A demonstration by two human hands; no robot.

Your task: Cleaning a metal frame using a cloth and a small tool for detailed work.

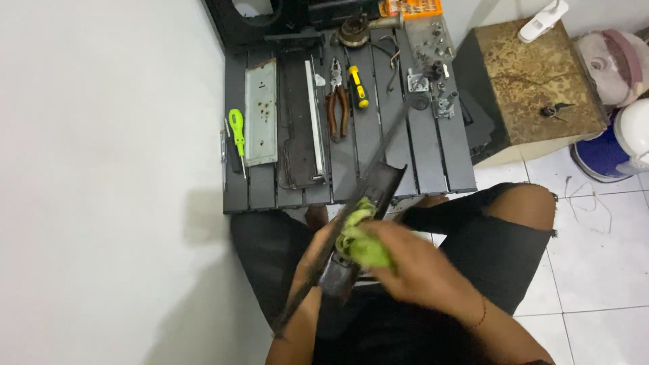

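Head view: over the lap, the left hand [323, 251] grips a long dark metal plate [365, 209], fingers clamped around its near end. The right hand [412, 267], fingers closed on a green rag [362, 243], presses it on the plate's middle; I'd judge the wiping midway, the far part still dull. Far, on a slatted table [433, 162], lie pliers [337, 101], a green screwdriver [236, 132] and a grey plate [261, 111], well apart; nothing stands in the way.

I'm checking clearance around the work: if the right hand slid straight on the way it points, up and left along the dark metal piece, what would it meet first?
Probably the green cloth under the right hand, then the dark metal piece; beyond it the slatted table edge, though depth is unclear.
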